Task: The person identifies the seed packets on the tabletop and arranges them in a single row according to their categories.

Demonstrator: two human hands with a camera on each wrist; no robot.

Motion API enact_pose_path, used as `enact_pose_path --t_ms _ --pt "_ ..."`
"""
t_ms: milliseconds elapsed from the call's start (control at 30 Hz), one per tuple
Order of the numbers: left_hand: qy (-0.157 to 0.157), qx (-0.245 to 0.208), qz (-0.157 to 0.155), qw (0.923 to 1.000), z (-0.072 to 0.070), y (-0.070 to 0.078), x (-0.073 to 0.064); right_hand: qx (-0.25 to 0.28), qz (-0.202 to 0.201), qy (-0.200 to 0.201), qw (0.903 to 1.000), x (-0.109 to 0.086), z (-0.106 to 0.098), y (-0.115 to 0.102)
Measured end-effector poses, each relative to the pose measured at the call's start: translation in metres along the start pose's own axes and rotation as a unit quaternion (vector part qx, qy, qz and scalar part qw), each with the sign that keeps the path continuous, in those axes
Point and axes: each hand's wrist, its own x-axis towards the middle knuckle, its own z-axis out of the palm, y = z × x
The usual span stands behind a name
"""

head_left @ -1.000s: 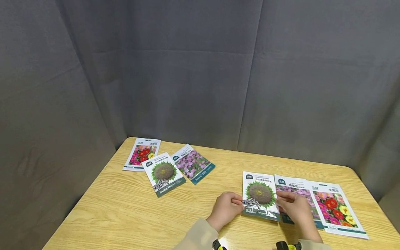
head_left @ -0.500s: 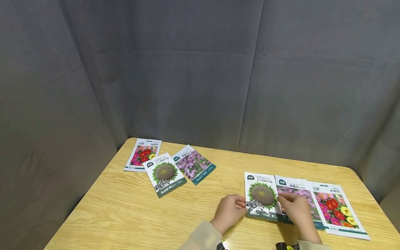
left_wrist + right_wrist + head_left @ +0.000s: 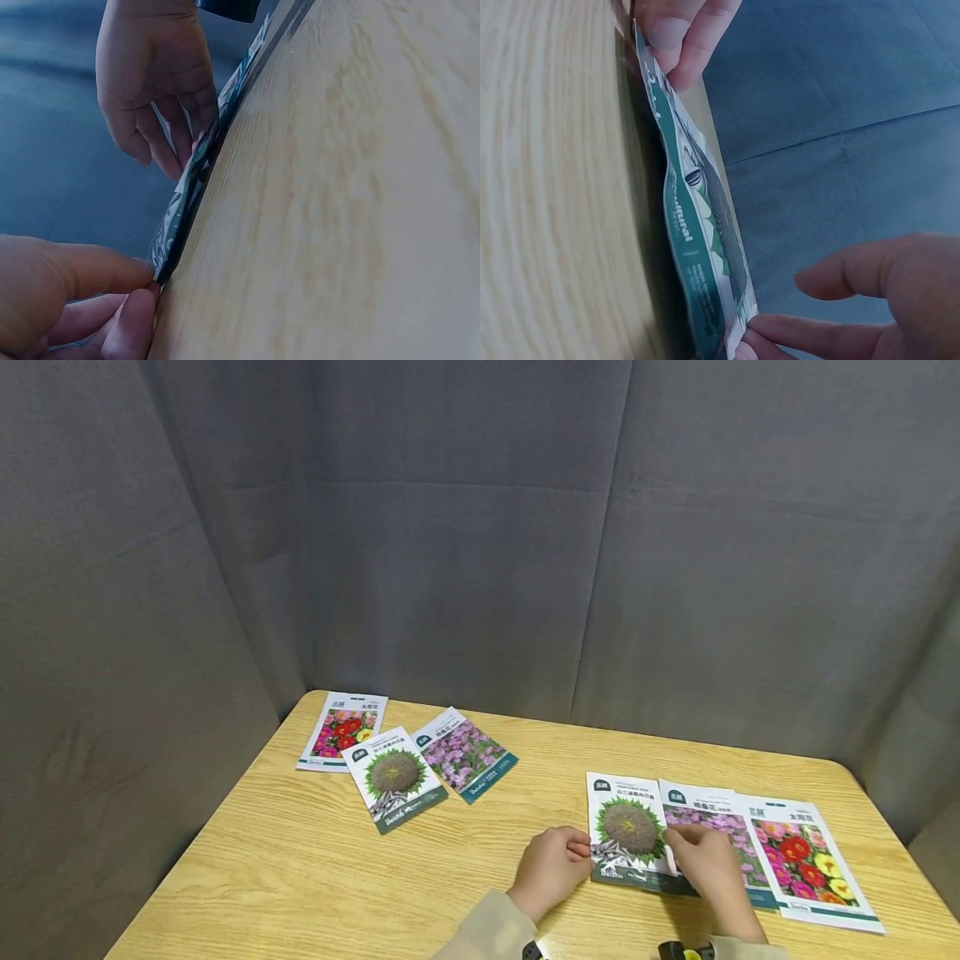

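A white sunflower seed packet (image 3: 628, 827) with a dark green bottom band lies face up at the front right of the table. My left hand (image 3: 551, 870) pinches its lower left edge between thumb and fingers, also plain in the left wrist view. At its right edge is my right hand (image 3: 708, 864); in the right wrist view its fingertips (image 3: 761, 326) touch the packet's edge while another digit stands apart. That right edge overlaps a purple-flower seed packet (image 3: 693, 793), partly hidden under the right hand. Farther right lies a seed packet with red and yellow flowers (image 3: 810, 864).
At the back left of the wooden table (image 3: 300, 877) lie a second multicoloured flower packet (image 3: 345, 731), sunflower packet (image 3: 393, 777) and purple-flower packet (image 3: 463, 756), the sunflower one overlapping the multicoloured one. A grey curtain (image 3: 450, 568) hangs behind the table.
The front sunflower packet has shifted slightly right, the left hand moving with it. The right hand's fingers have loosened at its right edge. The other packets stay put.
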Motion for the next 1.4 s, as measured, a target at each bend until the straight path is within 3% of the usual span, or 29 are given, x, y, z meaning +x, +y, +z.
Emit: enact_pose_path --t_ms 300,733,1200,1400 --pt "0.006 0.013 0.018 0.9997 0.001 -0.001 0.000 -0.004 0.011 0.004 0.9999 -0.001 0.003 -0.002" --pt "0.004 0.009 0.012 0.9999 0.000 -0.004 0.001 -0.025 -0.023 0.009 0.9994 -0.001 0.006 0.000" --pt "-0.015 -0.015 0.019 0.9996 -0.004 0.001 -0.001 -0.036 -0.033 0.012 0.9987 -0.002 0.004 -0.004" --pt "-0.047 -0.038 0.007 0.9981 -0.013 0.006 0.000 -0.040 -0.049 0.007 0.9980 -0.004 0.003 -0.007"
